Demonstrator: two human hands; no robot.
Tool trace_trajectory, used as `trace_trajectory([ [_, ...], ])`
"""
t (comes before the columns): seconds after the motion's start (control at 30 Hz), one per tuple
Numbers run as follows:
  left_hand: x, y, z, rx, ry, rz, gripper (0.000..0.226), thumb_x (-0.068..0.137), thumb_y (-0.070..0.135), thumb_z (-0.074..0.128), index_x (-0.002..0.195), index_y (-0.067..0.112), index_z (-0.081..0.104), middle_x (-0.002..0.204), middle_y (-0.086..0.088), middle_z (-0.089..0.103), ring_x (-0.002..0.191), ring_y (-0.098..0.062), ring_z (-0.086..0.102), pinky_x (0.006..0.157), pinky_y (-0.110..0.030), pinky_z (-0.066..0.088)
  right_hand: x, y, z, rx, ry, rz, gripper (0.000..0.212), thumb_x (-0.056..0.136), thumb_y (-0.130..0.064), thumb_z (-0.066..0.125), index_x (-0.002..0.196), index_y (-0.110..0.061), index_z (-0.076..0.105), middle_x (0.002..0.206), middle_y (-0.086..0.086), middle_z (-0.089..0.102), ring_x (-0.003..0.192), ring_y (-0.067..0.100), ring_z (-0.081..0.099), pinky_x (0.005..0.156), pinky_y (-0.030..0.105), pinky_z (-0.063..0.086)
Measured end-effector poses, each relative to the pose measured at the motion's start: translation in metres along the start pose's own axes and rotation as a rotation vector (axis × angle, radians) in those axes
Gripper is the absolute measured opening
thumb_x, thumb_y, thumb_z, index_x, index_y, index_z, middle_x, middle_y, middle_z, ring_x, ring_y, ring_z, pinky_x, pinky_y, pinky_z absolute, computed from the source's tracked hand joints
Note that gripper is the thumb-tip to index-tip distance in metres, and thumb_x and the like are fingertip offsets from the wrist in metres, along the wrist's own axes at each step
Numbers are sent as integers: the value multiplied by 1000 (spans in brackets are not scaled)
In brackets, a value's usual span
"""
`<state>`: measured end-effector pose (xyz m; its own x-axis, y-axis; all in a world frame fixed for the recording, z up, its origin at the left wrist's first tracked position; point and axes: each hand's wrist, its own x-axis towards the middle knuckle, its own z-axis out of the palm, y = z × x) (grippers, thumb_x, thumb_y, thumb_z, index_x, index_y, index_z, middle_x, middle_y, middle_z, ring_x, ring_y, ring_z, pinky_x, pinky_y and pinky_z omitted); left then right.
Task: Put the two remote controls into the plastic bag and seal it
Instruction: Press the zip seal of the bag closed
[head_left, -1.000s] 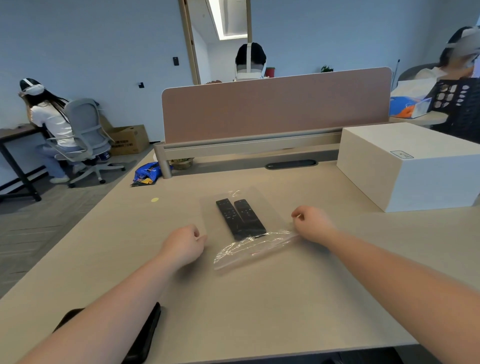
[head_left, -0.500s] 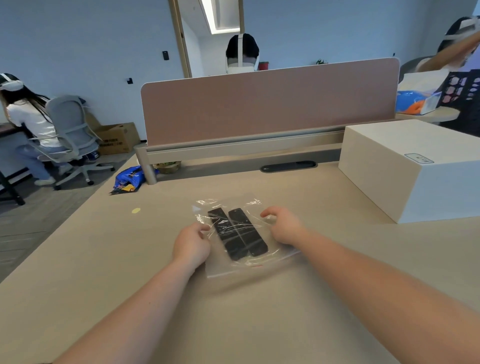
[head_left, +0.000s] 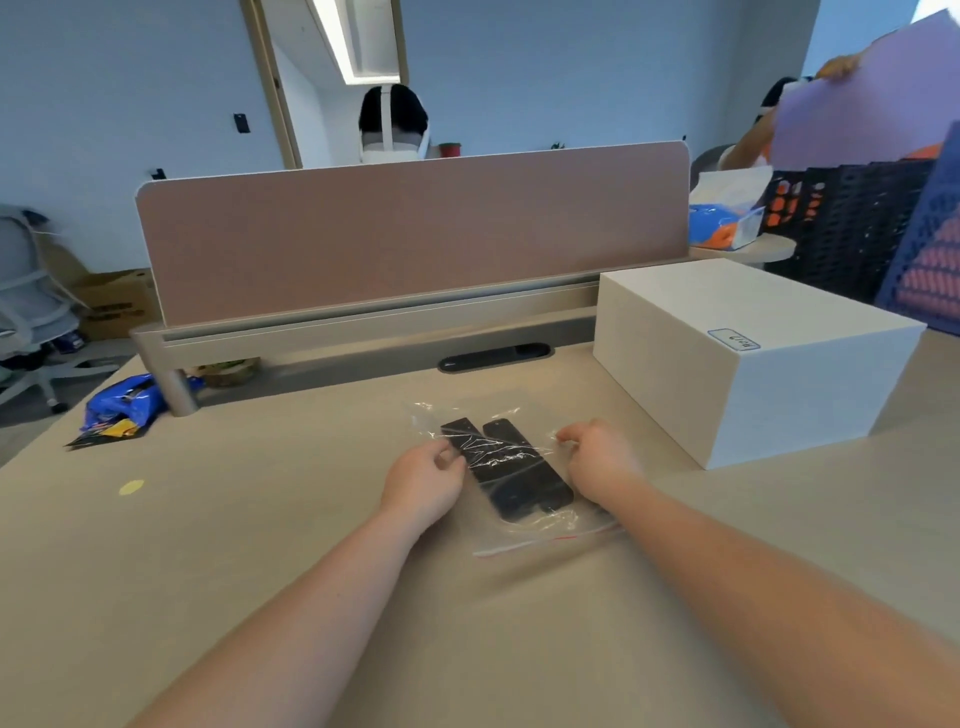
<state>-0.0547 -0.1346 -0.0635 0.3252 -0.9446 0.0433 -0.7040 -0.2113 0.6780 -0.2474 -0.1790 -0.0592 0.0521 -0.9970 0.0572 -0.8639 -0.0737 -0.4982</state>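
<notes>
Left hand (head_left: 423, 480) curled, pinching the plastic bag (head_left: 524, 499) at its left edge; right hand (head_left: 597, 457) gripping the right edge likewise. Between them lie the two remote controls (head_left: 506, 467), side by side inside the bag, flat on the desk (head_left: 260, 545). White box (head_left: 748, 353) sits just right of the right hand. Blue snack packet (head_left: 122, 408) well off left, yellow dot (head_left: 131, 487) nearer.

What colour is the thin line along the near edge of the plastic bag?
Red, on the plastic bag, clearest in the head view.
</notes>
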Motion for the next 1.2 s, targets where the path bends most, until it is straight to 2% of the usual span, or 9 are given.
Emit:
trace_trajectory([
  [0.13, 16, 18, 26, 106, -51, 120, 28, 91, 22, 51, 114, 14, 63, 123, -9, 63, 115, -29, 55, 94, -30, 42, 13, 15, -8, -23, 44, 42, 47, 86, 2, 44, 124, -23, 58, 121, 9, 52, 104, 33, 58, 90, 41, 53],
  [0.27, 32, 30, 44, 174, -59, 160, 37, 94, 23, 46, 126, 9, 55, 136, -10, 54, 124, -29, 48, 102, -31, 38, 30, 28, -14, -92, 116, 71, 47, 88, 3, 41, 126, -21, 57, 120, 12, 53, 112, 32, 53, 94, 42, 48],
  [0.43, 54, 47, 60, 202, -96, 183, 35, 95, 17, 38, 122, 2, 55, 134, -13, 52, 121, -31, 50, 99, -33, 40, 50, 37, -25, -158, 168, 97, 44, 89, 0, 45, 129, -18, 54, 124, 14, 52, 117, 34, 48, 97, 41, 46],
  [0.63, 68, 65, 75, 200, -122, 234, 33, 93, 17, 39, 119, 6, 55, 127, -11, 52, 117, -30, 50, 98, -35, 40, 60, 37, -25, -197, 205, 122, 29, 90, -1, 44, 115, -7, 57, 120, 14, 52, 114, 33, 49, 91, 35, 47],
  [0.9, 85, 58, 83, 229, -83, 193, 36, 89, 15, 38, 120, 6, 54, 127, -10, 53, 115, -31, 52, 94, -37, 43, 73, 34, -24, -241, 228, 99, 29, 95, -5, 40, 120, -7, 55, 122, 15, 51, 116, 32, 47, 94, 37, 45],
  [1.07, 89, 53, 81, 273, -79, 179, 36, 90, 17, 36, 120, 4, 51, 127, -12, 52, 118, -31, 50, 94, -37, 42, 68, 37, -27, -262, 212, 94, 28, 92, 0, 42, 116, -6, 55, 120, 14, 51, 113, 31, 50, 90, 38, 47],
  [1.13, 88, 49, 81, 278, -66, 169, 37, 91, 18, 35, 121, 3, 51, 127, -10, 50, 119, -30, 49, 96, -38, 42, 64, 40, -27, -256, 219, 89, 18, 92, 0, 42, 102, -5, 55, 119, 14, 51, 113, 31, 50, 90, 38, 47],
  [1.17, 87, 47, 80, 281, -59, 167, 38, 92, 20, 34, 122, 3, 51, 127, -10, 49, 119, -30, 48, 96, -39, 42, 61, 42, -28, -239, 218, 86, 14, 92, 0, 40, 86, -6, 51, 118, 15, 51, 112, 32, 49, 89, 38, 47],
  [1.2, 85, 45, 80, 286, -52, 168, 38, 93, 22, 34, 121, 3, 51, 127, -10, 48, 119, -30, 48, 97, -39, 42, 59, 44, -26, -227, 226, 77, 21, 92, 1, 39, 74, -8, 44, 117, 16, 50, 111, 32, 48, 88, 38, 47],
])
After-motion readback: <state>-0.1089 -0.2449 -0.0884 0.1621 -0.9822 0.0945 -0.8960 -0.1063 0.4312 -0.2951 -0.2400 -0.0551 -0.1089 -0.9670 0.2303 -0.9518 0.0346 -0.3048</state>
